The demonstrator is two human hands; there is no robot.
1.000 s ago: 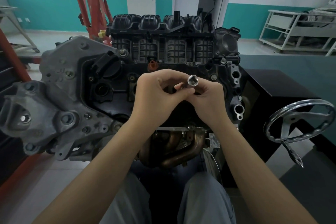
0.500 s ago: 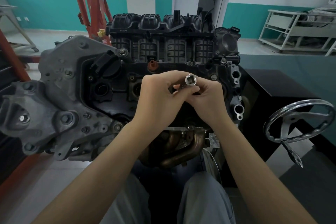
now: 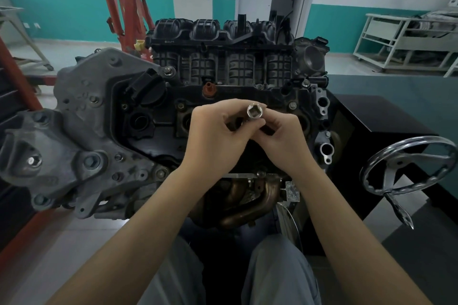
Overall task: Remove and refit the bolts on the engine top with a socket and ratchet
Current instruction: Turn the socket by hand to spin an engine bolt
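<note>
Socket (image 3: 254,113): bright metal, held between both hands above the middle of the engine top (image 3: 247,96), clear of the cover and touching no bolt
Left hand (image 3: 218,136): fingers curled, thumb and fingertips pinching the socket's lower part from the left
Right hand (image 3: 282,136): fingers curled round a dark part below the socket; whether that part is a ratchet or an extension cannot be told
Change: over the last second the socket has turned a little, its open end now facing the camera more squarely, and the hands have drawn closer together; position over the engine is much the same
Meaning for the task: judged to be the socket being seated or twisted onto its drive; no bolt work is under way at this moment
Open end: square recess, pointing up and toward the person
Long axis: runs from the recess down and away into the hands, steeply tilted; the far end is hidden by fingers
Bolts: several heads in place along the cover, one just right of the hands (image 3: 292,105)
Nearby: chrome handwheel (image 3: 406,168) at the right, well apart
</note>
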